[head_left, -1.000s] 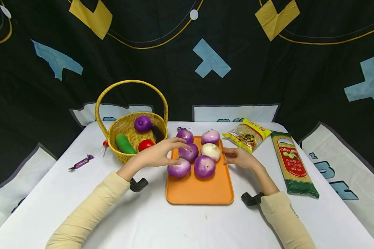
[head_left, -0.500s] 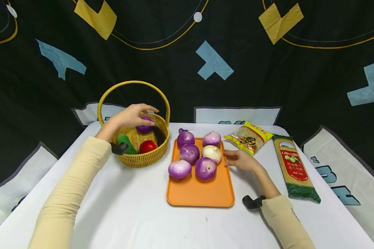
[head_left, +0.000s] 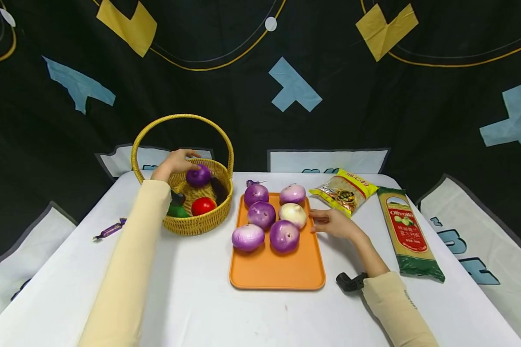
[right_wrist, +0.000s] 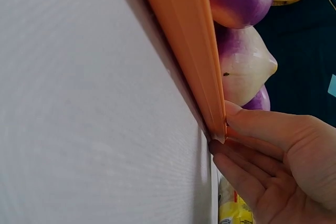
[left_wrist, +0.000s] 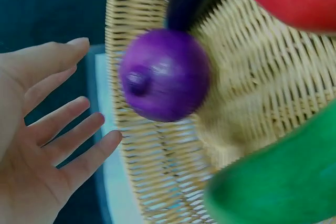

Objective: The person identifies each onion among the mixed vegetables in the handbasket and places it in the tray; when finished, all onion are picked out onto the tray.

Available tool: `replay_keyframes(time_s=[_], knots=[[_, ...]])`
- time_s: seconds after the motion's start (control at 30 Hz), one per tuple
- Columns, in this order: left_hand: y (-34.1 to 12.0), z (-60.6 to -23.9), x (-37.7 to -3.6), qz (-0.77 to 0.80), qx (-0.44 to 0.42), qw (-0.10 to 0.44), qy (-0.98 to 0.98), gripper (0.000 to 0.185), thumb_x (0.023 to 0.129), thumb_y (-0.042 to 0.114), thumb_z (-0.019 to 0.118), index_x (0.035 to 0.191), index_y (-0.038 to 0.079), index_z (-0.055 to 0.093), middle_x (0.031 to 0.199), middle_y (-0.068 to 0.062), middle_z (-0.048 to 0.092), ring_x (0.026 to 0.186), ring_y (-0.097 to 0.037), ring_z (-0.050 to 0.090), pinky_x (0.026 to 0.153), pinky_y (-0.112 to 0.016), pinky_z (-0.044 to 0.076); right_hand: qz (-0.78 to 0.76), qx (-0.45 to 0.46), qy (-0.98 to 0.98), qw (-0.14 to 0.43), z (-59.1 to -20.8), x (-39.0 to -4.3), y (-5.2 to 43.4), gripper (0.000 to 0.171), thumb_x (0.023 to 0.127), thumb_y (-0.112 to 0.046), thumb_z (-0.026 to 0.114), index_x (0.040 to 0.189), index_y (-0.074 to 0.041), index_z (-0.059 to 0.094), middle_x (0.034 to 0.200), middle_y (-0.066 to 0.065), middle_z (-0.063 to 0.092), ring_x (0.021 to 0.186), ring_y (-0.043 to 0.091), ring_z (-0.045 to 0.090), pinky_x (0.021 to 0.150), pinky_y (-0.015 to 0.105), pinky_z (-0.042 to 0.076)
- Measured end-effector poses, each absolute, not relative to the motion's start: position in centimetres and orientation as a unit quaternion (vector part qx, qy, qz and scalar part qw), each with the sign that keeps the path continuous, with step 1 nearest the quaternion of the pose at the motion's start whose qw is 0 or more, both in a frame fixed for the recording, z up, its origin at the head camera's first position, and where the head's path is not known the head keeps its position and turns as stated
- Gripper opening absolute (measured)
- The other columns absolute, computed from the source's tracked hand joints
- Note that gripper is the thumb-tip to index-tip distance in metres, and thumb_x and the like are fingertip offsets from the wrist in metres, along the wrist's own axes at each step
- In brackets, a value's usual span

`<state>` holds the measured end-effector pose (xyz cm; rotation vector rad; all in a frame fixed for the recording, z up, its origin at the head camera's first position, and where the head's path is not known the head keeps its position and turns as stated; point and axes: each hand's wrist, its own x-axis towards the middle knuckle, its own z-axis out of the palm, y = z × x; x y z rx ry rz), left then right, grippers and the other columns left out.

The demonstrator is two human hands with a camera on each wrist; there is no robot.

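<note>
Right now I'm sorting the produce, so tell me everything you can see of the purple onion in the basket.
The purple onion is round, smooth and glossy, deep purple throughout, with a small darker nub on one side in the left wrist view. It looks like plastic. It lies at the back of the woven yellow basket, against the wicker wall beside a dark vegetable. The left hand is at the rim beside it, fingers spread and apart from it in the left wrist view.

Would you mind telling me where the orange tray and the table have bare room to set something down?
The near half of the orange plastic tray is bare; its far half is crowded with five onions. The white table is bare in front of the woven yellow basket and before the tray.
</note>
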<state>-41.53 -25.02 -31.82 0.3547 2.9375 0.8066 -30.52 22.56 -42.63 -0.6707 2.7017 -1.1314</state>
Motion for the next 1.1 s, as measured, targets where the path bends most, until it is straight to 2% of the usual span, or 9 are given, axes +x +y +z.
replay_keyframes(time_s=[0.2,0.43,0.63,0.8,1.1], knots=[[-25.3,-33.4,-42.1,0.253,0.106,0.043,0.961,0.052,0.092,0.012,0.062,0.139,-0.002,0.045,0.14,-0.034,0.037,0.127,-0.052,0.036,0.104,-0.061,0.032,-0.381,-0.235,0.892,0.064,-42.6,-30.5,22.5,0.053,0.087,-0.014,0.072,0.133,0.003,0.054,0.131,0.017,0.056,0.117,0.033,0.057,0.099,0.045,0.044],[-24.5,-34.8,-42.0,0.252,0.127,0.106,0.953,0.061,0.09,0.006,0.059,0.145,-0.003,0.033,0.137,-0.035,0.04,0.122,-0.049,0.043,0.103,-0.055,0.038,-0.384,-0.23,0.892,0.068,-42.7,-30.4,22.7,0.054,0.086,-0.014,0.073,0.134,0.003,0.053,0.133,0.018,0.055,0.119,0.033,0.056,0.1,0.045,0.043],[-24.0,-35.3,-42.1,0.26,0.104,0.145,0.949,0.069,0.087,0.01,0.067,0.146,-0.001,0.034,0.139,-0.03,0.039,0.123,-0.046,0.044,0.102,-0.053,0.04,-0.386,-0.238,0.889,0.065,-42.7,-30.5,22.7,0.055,0.087,-0.014,0.072,0.134,0.003,0.053,0.134,0.018,0.054,0.119,0.033,0.056,0.101,0.045,0.042],[-24.2,-35.3,-42.0,0.242,0.118,0.115,0.956,0.068,0.084,0.016,0.072,0.142,-0.001,0.041,0.136,-0.029,0.045,0.119,-0.045,0.048,0.1,-0.053,0.042,-0.386,-0.231,0.89,0.067,-42.6,-30.5,22.8,0.056,0.086,-0.015,0.073,0.135,0.003,0.052,0.133,0.018,0.055,0.119,0.033,0.055,0.102,0.046,0.041],[-24.5,-33.5,-40.7,0.235,0.154,0.071,0.957,0.069,0.081,0.023,0.076,0.139,0.002,0.045,0.134,-0.028,0.046,0.115,-0.046,0.051,0.095,-0.055,0.045,-0.387,-0.242,0.887,0.069,-42.5,-30.6,22.8,0.054,0.087,-0.012,0.071,0.134,0.005,0.052,0.134,0.02,0.053,0.119,0.034,0.055,0.101,0.045,0.042]])
